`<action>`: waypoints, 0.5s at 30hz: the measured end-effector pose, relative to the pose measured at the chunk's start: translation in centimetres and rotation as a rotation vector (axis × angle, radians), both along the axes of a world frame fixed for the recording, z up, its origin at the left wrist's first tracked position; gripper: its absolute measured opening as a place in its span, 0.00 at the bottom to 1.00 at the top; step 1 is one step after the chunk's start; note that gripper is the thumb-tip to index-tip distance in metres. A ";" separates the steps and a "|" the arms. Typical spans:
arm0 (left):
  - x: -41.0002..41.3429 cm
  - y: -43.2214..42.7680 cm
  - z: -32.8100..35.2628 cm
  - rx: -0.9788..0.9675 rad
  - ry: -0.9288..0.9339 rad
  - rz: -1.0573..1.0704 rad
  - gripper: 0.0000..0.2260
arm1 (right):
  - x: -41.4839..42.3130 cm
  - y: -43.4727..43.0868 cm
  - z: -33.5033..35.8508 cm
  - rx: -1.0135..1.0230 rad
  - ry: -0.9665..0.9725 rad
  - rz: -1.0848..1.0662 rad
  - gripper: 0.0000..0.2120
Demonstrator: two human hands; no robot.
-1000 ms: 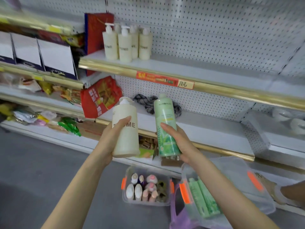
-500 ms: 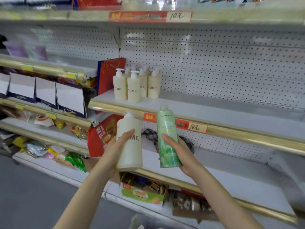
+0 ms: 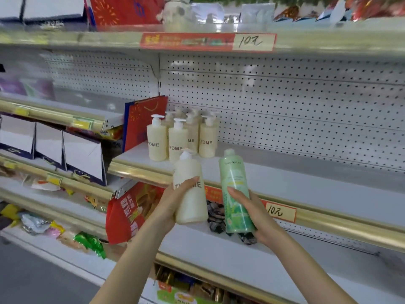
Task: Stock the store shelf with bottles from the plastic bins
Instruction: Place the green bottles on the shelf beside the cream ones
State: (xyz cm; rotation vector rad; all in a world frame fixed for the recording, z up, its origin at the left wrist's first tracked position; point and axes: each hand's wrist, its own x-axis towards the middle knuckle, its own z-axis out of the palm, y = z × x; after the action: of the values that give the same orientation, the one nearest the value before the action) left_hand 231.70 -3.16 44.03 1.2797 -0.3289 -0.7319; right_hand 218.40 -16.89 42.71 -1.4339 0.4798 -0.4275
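Just in front of and below the standing pump bottles (image 3: 178,139), the left hand (image 3: 173,202) wraps its fingers around a matching cream bottle (image 3: 191,207), held upright at the level of the gold lip (image 3: 140,170) that runs under that cluster. To the right of the cluster, and equally short of it, the right hand (image 3: 254,216) curls round a green bottle (image 3: 234,194), also upright. Neither bottle has reached the shelf (image 3: 295,183) yet. The likeliest mishap is the cream bottle's base catching the gold lip on the way in, or its shoulder nudging the front pump bottle and toppling the tightly packed group. With both hands loaded, neither is free to steady a wobble. The green bottle looks tall and narrow, so setting it down off-square right of the cluster could tip it.
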 end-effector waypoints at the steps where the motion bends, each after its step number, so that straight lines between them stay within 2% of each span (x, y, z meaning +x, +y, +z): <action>1: 1.0 -0.9 -0.1 -0.005 -0.039 0.006 0.21 | 0.5 -0.4 0.0 -0.005 -0.007 -0.012 0.26; 8: 9.4 -7.3 0.1 -0.036 -0.281 -0.018 0.22 | 4.8 -2.2 -0.3 -0.041 -0.014 -0.112 0.24; 12: 13.2 -10.2 -0.3 -0.042 -0.431 -0.090 0.27 | 7.9 -3.1 -0.1 -0.053 -0.014 -0.202 0.29; 15: 15.1 -11.9 -0.9 -0.020 -0.507 -0.126 0.30 | 9.6 -3.9 0.1 -0.027 -0.029 -0.264 0.26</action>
State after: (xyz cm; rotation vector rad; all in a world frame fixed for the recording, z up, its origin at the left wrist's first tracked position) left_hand 246.80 -15.06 43.12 1.4258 -0.8311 -0.4974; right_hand 228.02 -20.78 42.84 -1.3934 0.6452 -0.6667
